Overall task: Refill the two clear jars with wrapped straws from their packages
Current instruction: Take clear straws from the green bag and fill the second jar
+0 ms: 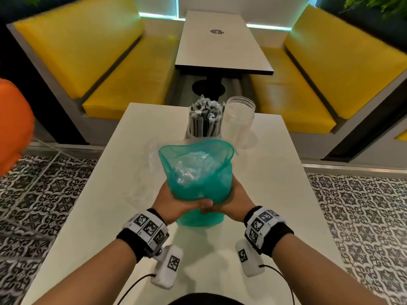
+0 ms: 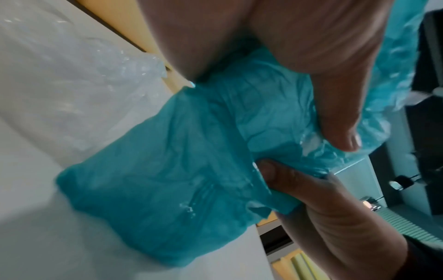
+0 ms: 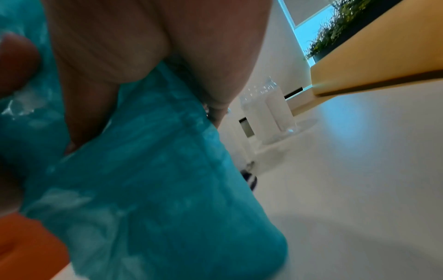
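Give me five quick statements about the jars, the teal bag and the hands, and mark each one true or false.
1. Both hands, left hand and right hand, grip the teal plastic bag. True.
2. The left clear plastic jar stands empty. False: it is packed with wrapped straws.
3. The right clear plastic jar holds no straws. True.
4. The teal bag's mouth is tied shut. False: it gapes open.
5. Crumpled clear plastic wrap lies on the white table right of the bag. False: left of it.

white table [image 1: 275,194], jar packed with wrapped straws [image 1: 205,119] beside empty clear jar [image 1: 240,119], crumpled clear plastic [image 1: 149,159], teal bag's base [image 1: 201,219]
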`<state>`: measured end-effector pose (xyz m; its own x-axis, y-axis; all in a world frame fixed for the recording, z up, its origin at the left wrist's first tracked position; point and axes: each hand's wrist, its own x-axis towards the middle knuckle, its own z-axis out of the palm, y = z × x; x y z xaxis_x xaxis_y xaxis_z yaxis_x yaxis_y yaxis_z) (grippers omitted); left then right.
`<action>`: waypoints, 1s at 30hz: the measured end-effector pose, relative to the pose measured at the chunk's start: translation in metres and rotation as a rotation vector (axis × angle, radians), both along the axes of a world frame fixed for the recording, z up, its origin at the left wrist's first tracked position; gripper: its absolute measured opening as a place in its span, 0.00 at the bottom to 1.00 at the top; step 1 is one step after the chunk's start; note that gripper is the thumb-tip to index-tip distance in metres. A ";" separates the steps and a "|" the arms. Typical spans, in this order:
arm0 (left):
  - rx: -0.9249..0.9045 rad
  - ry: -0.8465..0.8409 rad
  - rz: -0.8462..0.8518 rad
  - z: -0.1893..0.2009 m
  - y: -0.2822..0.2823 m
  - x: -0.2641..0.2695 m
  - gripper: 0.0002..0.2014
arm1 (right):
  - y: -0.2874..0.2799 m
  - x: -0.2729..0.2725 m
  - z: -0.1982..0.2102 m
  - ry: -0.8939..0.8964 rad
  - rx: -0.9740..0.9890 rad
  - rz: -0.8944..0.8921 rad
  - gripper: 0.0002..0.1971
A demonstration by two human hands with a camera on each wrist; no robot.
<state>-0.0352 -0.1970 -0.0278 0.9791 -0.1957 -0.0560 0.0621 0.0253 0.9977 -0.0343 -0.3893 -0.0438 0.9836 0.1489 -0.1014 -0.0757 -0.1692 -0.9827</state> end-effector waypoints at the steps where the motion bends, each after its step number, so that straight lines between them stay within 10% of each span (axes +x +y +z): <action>1: 0.030 0.024 -0.019 -0.008 0.000 -0.001 0.39 | -0.001 -0.002 -0.007 0.017 -0.035 0.010 0.51; 7: 0.198 0.093 -0.091 -0.032 0.002 0.001 0.41 | -0.003 0.001 -0.033 0.020 -0.331 0.106 0.34; 12: 0.234 0.132 -0.024 -0.043 -0.002 0.008 0.45 | -0.009 0.015 -0.036 0.124 -0.803 0.343 0.44; 17: 0.210 0.177 -0.009 -0.039 -0.004 0.017 0.37 | -0.026 0.028 -0.006 0.142 -0.240 0.246 0.53; 30: -0.003 0.237 0.072 -0.038 -0.002 0.032 0.42 | -0.023 0.056 0.005 0.257 -0.125 0.294 0.46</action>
<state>-0.0032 -0.1993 -0.0655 0.9502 -0.1260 -0.2852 0.2922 0.0413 0.9555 0.0221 -0.4127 -0.0392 0.8412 0.3910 -0.3735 -0.2466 -0.3372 -0.9086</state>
